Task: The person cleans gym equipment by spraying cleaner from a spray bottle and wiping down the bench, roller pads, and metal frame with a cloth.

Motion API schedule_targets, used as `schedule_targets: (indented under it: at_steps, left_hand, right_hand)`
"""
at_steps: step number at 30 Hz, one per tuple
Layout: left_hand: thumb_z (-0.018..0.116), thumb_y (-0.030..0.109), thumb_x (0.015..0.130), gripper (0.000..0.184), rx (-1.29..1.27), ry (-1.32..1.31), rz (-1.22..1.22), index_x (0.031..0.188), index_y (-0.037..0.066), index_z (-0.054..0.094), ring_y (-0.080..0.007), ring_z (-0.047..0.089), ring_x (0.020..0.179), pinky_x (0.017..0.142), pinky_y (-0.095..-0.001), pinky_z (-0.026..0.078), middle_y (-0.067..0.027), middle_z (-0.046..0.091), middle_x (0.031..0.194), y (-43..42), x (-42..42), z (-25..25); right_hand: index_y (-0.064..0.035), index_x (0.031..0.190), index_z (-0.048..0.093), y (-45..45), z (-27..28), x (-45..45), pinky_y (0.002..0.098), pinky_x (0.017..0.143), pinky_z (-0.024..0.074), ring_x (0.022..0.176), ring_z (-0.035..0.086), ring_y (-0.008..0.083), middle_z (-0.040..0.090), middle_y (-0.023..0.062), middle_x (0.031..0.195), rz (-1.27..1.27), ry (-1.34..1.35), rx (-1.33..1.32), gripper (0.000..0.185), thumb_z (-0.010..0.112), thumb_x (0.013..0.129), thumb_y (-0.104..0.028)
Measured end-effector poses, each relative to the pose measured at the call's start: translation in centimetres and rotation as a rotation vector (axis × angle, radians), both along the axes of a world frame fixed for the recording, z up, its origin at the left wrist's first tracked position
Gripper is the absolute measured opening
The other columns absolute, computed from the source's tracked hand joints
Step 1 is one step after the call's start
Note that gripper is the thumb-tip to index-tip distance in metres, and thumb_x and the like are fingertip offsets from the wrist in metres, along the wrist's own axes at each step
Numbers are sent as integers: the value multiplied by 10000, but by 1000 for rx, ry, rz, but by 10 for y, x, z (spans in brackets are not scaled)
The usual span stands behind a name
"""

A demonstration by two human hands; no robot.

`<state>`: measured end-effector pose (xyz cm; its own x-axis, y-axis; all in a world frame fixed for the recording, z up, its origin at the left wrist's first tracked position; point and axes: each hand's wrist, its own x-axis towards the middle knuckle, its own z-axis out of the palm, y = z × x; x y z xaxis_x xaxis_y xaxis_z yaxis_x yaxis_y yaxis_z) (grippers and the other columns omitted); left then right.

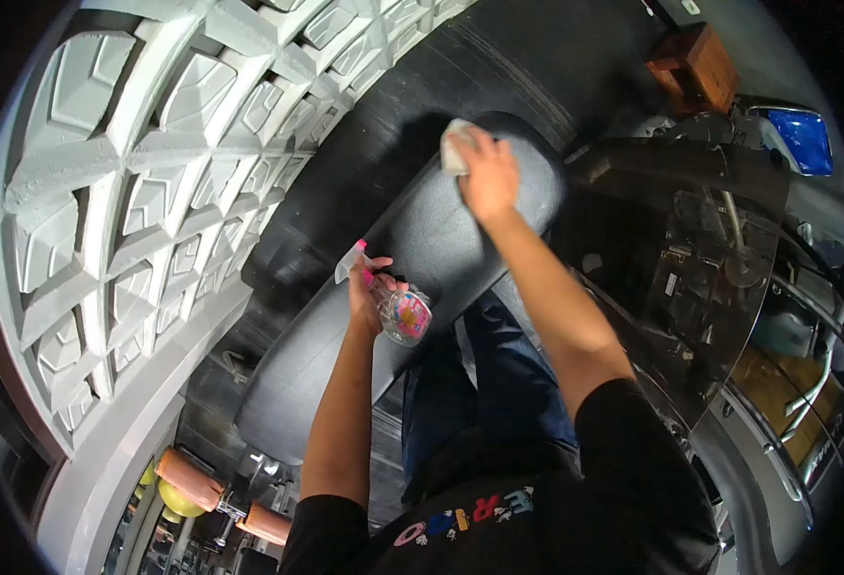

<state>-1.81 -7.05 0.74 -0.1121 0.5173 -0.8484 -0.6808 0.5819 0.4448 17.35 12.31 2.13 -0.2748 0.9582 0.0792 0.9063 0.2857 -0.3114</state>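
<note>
A long black padded bench (431,216) runs diagonally in front of me. My left hand (372,287) is wrapped round the neck of a clear spray bottle (405,318) with a pink-and-white trigger head and a colourful label; it is tilted above the bench's middle. Near the bench's far end, my right hand (489,174) presses a pale folded cloth (455,149) against the edge of the padding. Part of the cloth is hidden under the fingers.
A white wall of patterned openwork blocks (144,201) rises on the left. At the right stands a dark glossy panel (676,278), with a wooden box (695,67) and a blue object (802,141) beyond. Orange padded rollers (190,479) are at lower left.
</note>
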Motion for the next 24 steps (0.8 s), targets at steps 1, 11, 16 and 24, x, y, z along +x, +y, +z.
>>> schedule_targets:
  at_steps: [1, 11, 16, 24]
  left_hand:
    - [444, 628, 912, 614, 1, -1, 2, 1002, 43, 608, -262, 630, 602, 638, -396, 518, -63, 524, 587, -1, -1, -3]
    - [436, 630, 910, 610, 0, -30, 10, 1033, 53, 592, -280, 649, 622, 622, -417, 526, -64, 537, 592, -1, -1, -6]
    - [455, 603, 910, 571, 1, -30, 29, 1002, 56, 594, -268, 641, 598, 597, -393, 522, -68, 542, 594, -1, 0, -2]
    - [457, 637, 899, 612, 9, -18, -7, 998, 49, 593, -265, 641, 598, 596, -393, 523, -72, 541, 587, -1, -2, -3]
  right_hand:
    - [-272, 1210, 643, -8, -1, -19, 391, 838, 491, 1006, 543, 275, 568, 6, 1263, 41, -42, -167, 514, 618, 736, -76]
    - [-307, 1177, 644, -11, 10, 45, 385, 857, 519, 1008, 553, 264, 555, -23, 1280, 278, -73, -119, 460, 628, 762, -110]
    - [-283, 1149, 661, 12, 3, -14, 392, 839, 516, 1003, 550, 278, 562, -3, 1257, -32, -62, -107, 442, 646, 741, -114]
    - [-300, 1225, 621, -112, 10, 15, 368, 882, 507, 1060, 545, 264, 512, -43, 1339, 392, 27, -285, 541, 636, 736, -70]
